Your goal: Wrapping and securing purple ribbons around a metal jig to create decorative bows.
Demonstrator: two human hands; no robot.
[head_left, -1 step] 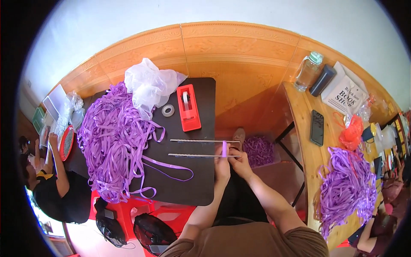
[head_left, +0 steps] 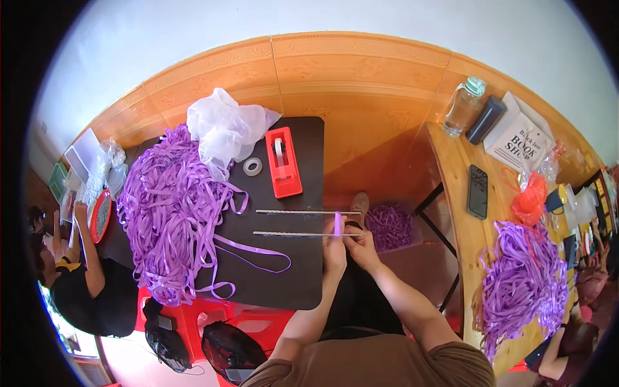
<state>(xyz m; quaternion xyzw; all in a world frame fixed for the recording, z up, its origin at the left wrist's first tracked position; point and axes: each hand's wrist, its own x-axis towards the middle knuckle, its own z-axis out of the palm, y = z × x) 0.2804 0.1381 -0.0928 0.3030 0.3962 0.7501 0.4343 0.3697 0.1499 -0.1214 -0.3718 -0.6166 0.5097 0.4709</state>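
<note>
Two thin metal rods (head_left: pixel 290 233) lie side by side, reaching from above the dark table past its right edge. A band of purple ribbon (head_left: pixel 338 224) spans both rods near their right ends. My left hand (head_left: pixel 333 253) is closed beside the lower rod, its fingers at the ribbon band. Close by on the right, my right hand (head_left: pixel 363 249) is closed too, fingertips bent in by the rod ends. What those fingertips pinch is hidden; a small dark patch shows between the hands.
The dark table (head_left: pixel 277 284) carries a big purple ribbon heap (head_left: pixel 164 219), a plastic bag (head_left: pixel 225 126), a tape roll (head_left: pixel 253 166) and a red tape dispenser (head_left: pixel 284 164). A ribbon-filled bin (head_left: pixel 418 232) stands below. More ribbon (head_left: pixel 525 284) and a phone (head_left: pixel 478 192) lie on the wooden table.
</note>
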